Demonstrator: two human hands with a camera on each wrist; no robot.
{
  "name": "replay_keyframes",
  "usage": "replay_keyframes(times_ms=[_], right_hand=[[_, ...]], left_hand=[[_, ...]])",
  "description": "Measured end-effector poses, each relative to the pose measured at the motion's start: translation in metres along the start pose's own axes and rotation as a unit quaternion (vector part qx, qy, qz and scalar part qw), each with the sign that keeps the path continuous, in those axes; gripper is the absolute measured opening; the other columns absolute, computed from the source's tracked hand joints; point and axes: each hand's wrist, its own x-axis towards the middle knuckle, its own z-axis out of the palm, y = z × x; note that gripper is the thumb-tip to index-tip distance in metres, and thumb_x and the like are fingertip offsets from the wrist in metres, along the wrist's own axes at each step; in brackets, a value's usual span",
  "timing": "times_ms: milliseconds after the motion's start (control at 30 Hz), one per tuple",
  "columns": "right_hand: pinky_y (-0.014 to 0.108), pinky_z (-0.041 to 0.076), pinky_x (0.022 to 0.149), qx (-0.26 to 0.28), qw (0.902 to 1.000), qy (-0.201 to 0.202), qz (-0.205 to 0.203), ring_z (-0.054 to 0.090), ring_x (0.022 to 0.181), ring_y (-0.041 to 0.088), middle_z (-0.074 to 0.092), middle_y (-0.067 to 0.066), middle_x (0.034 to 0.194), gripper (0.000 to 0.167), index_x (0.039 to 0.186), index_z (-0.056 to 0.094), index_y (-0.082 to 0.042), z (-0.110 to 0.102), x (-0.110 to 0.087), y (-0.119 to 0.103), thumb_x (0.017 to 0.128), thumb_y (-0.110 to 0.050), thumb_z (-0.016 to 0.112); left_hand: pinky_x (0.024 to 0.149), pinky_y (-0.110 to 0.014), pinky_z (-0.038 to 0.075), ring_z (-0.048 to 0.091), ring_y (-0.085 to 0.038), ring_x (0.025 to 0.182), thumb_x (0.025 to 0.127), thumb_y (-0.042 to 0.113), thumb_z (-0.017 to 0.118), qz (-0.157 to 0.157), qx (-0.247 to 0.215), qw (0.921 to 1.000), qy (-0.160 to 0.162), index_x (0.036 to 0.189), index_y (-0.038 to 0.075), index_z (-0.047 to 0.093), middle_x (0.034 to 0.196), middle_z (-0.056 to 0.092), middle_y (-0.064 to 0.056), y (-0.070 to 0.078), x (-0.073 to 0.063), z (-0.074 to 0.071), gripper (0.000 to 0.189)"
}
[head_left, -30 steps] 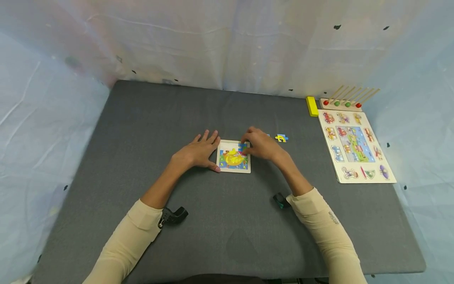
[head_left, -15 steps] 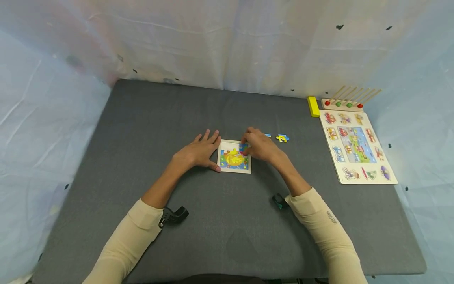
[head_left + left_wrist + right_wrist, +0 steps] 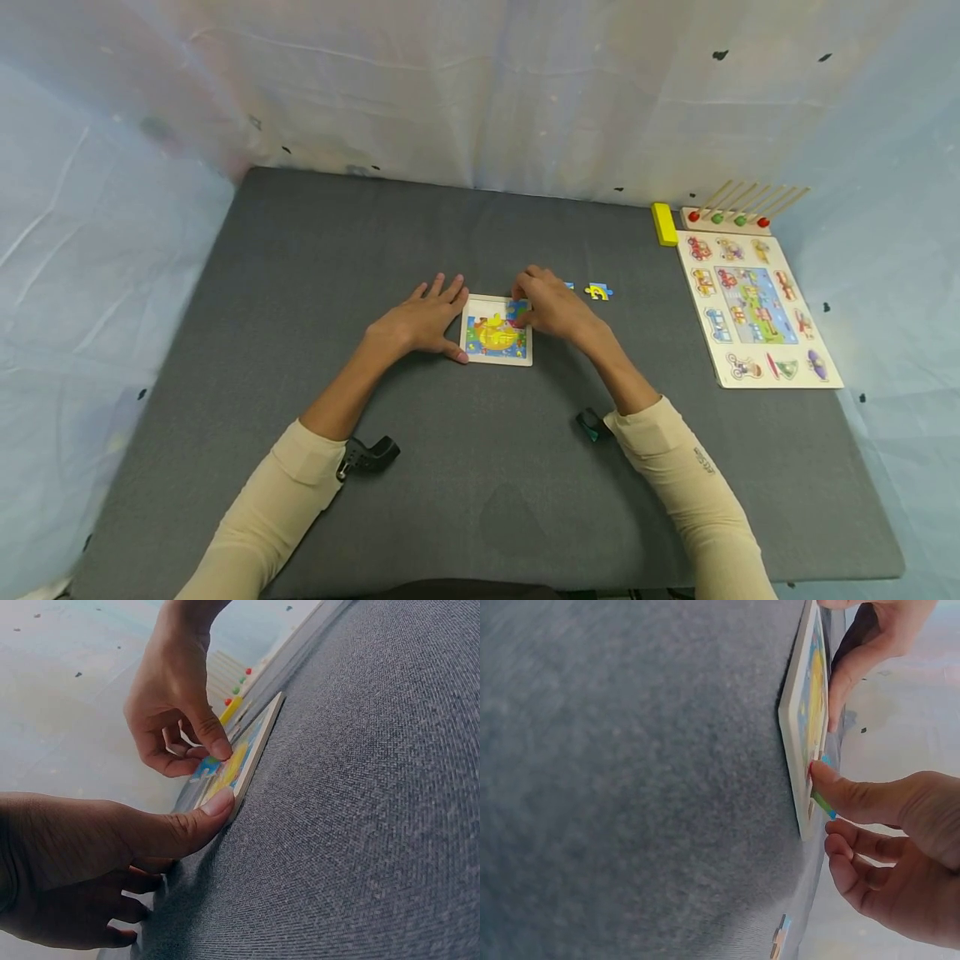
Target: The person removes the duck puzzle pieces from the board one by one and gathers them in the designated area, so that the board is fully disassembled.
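A small square jigsaw tray (image 3: 495, 362) with a pale wooden rim lies mid-table, showing a yellow figure on blue; part of its upper left is bare. At its left edge my left hand (image 3: 420, 323) is spread, the thumb (image 3: 217, 802) pressing the near corner. Over the upper right of the tray, my right hand (image 3: 555, 304) pinches a blue and green puzzle piece (image 3: 825, 804), which sits tilted at the tray in the right wrist view. In the left wrist view, thumb and fingers hide part of this piece (image 3: 204, 769).
Right of the tray lies a loose yellow and blue puzzle piece (image 3: 598, 292), with another piece (image 3: 569, 285) partly behind my right hand. Farther right are a large wooden picture board (image 3: 705, 333), a yellow block (image 3: 663, 225) and a rod rack with red and green beads (image 3: 726, 222).
Both hands stay in nearly the same place. The blue and green piece at my right fingertips has turned slightly. The head view has shifted a little.
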Motion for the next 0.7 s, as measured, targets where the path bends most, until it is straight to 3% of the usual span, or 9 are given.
replay_keyframes(times_ms=[233, 433, 700], right_hand=[[0.041, 0.049, 0.076, 0.066, 0.9972, 0.013, -0.032, 0.056, 0.082, 0.027, 0.064, 0.019, 0.095, 0.016, 0.102, 0.066, 0.004, -0.002, 0.0, 0.006, 0.091, 0.003, 0.077], [0.042, 0.055, 0.076, 0.115, 0.9911, 0.035, -0.058, 0.065, 0.083, 0.028, 0.07, 0.018, 0.094, 0.008, 0.101, 0.069, 0.005, -0.007, -0.003, 0.012, 0.094, 0.004, 0.073], [0.038, 0.055, 0.076, 0.131, 0.9886, 0.067, -0.031, 0.068, 0.084, 0.027, 0.074, 0.017, 0.095, 0.009, 0.103, 0.071, 0.002, -0.021, -0.012, 0.022, 0.096, -0.003, 0.073]], left_hand=[[0.134, -0.059, 0.005, -0.006, -0.04, 0.164, 0.087, 0.055, 0.079, 0.0, 0.0, 1.0, 0.001, 0.168, 0.006, 0.01, 0.177, -0.003, -0.015, 0.001, -0.001, -0.002, 0.117], [0.134, -0.059, 0.006, -0.006, -0.041, 0.164, 0.087, 0.055, 0.079, -0.002, 0.002, 1.0, 0.001, 0.168, 0.006, 0.01, 0.177, -0.003, -0.014, 0.001, 0.0, -0.001, 0.117], [0.135, -0.058, 0.005, -0.006, -0.04, 0.164, 0.087, 0.055, 0.08, -0.005, 0.003, 1.0, 0.003, 0.168, 0.006, 0.01, 0.177, -0.003, -0.014, 0.003, -0.001, -0.001, 0.118]])
